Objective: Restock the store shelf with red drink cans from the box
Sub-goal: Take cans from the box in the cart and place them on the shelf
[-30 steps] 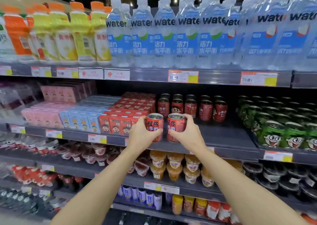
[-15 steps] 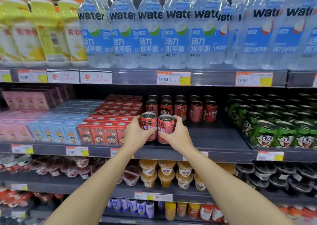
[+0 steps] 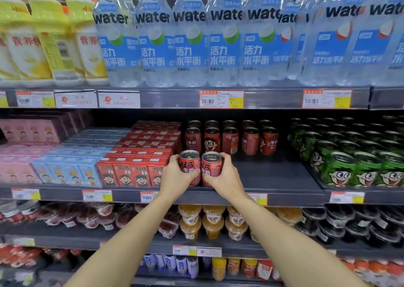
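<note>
The left hand (image 3: 176, 177) grips one red can (image 3: 189, 166) and the right hand (image 3: 226, 178) grips another red can (image 3: 211, 168). The two cans stand upright, side by side and touching, at the front edge of the grey shelf (image 3: 273, 173). Behind them a row of red cans (image 3: 231, 139) stands further back. Red cartons (image 3: 131, 173) sit just left of the hands, green cans (image 3: 358, 166) well to the right. Water bottles (image 3: 190, 46) fill the shelf above.

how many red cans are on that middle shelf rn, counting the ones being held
12 visible: one in the left hand, one in the right hand, both at the shelf front; five red cans in a row behind, five more behind those. Others may be hidden further back.
</note>
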Available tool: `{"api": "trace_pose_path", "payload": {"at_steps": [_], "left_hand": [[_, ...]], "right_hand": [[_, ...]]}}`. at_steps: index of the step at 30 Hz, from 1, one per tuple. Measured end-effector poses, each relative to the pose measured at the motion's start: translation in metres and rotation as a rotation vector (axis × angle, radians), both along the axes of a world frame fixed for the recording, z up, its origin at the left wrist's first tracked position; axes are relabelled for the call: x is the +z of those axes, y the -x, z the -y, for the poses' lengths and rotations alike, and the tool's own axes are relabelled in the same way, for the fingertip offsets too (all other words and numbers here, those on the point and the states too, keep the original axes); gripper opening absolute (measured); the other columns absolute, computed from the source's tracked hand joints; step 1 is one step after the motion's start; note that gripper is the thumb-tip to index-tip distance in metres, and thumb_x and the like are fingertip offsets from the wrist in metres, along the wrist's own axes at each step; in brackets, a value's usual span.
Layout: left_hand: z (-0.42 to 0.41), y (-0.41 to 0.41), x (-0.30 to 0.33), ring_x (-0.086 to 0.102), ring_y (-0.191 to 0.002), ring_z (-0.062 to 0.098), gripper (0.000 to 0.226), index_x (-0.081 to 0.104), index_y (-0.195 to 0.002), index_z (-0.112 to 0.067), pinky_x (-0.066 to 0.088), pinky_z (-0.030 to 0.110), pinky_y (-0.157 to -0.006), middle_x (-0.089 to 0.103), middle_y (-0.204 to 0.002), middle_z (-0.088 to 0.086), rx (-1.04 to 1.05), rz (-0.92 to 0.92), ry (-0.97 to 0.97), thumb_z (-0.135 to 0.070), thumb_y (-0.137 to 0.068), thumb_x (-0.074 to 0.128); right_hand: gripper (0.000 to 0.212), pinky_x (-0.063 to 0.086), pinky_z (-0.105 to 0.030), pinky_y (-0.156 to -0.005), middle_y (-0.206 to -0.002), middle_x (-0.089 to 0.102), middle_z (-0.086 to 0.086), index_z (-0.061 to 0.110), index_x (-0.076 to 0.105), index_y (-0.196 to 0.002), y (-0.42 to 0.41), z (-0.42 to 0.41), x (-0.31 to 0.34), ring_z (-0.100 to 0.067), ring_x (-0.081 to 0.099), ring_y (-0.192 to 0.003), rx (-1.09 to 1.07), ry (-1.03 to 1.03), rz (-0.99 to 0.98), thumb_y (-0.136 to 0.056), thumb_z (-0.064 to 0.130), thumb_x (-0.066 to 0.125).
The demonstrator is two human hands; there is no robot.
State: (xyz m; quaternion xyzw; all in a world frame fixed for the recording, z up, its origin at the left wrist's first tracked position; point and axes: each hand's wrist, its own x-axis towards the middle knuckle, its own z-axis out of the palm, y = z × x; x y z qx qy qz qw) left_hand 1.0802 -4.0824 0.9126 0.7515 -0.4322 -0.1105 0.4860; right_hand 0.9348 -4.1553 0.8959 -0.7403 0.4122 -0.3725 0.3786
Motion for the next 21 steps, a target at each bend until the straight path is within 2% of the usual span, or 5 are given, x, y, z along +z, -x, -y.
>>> {"api": "trace_pose_path", "payload": {"at_steps": [3,6,10,15,21], "left_hand": [[-0.001,0.002,-0.004,0.053,-0.091,0.009,0.076,0.043,-0.136,-0.013,0.041,0.026,-0.077,0.059,-0.108,-0.006,0.002,-0.004,0.001,-0.034,-0.074,0.081],[-0.003,0.003,-0.008,0.055,-0.091,0.008,0.074,0.043,-0.135,-0.015,0.042,0.025,-0.076,0.054,-0.104,-0.011,-0.001,0.013,0.010,-0.035,-0.075,0.081],[-0.007,0.004,-0.018,0.059,-0.102,0.011,0.076,0.039,-0.138,-0.018,0.048,0.028,-0.084,0.057,-0.112,-0.010,-0.025,0.024,0.032,-0.038,-0.076,0.079],[-0.005,0.011,-0.027,0.057,-0.109,0.012,0.065,0.042,-0.136,-0.023,0.047,0.027,-0.086,0.057,-0.122,-0.006,0.005,0.070,0.069,-0.038,-0.081,0.074],[-0.012,0.031,-0.036,0.047,-0.124,0.014,0.072,0.035,-0.146,-0.015,0.041,0.026,-0.098,0.047,-0.137,0.000,0.134,0.056,0.150,-0.038,-0.088,0.070]], "right_hand": [[0.080,0.052,-0.041,-0.092,-0.127,0.057,0.006,0.028,0.034,-0.137,0.001,-0.002,-0.002,-0.015,0.059,-0.112,0.014,0.027,-0.010,-0.071,0.041,0.079],[0.081,0.051,-0.041,-0.094,-0.131,0.054,0.005,0.028,0.030,-0.139,0.002,-0.002,-0.005,-0.016,0.057,-0.114,0.029,0.042,-0.018,-0.075,0.041,0.078],[0.083,0.051,-0.039,-0.095,-0.136,0.051,0.004,0.028,0.027,-0.144,0.004,-0.003,-0.010,-0.016,0.056,-0.117,0.030,0.087,-0.033,-0.078,0.042,0.076],[0.083,0.051,-0.041,-0.098,-0.137,0.048,0.004,0.028,0.030,-0.144,0.003,-0.001,-0.013,-0.014,0.054,-0.121,0.027,0.104,-0.005,-0.077,0.043,0.076],[0.082,0.050,-0.034,-0.097,-0.138,0.047,0.004,0.026,0.036,-0.142,0.005,-0.002,-0.020,-0.012,0.053,-0.121,-0.062,0.116,0.098,-0.076,0.046,0.081]]}}
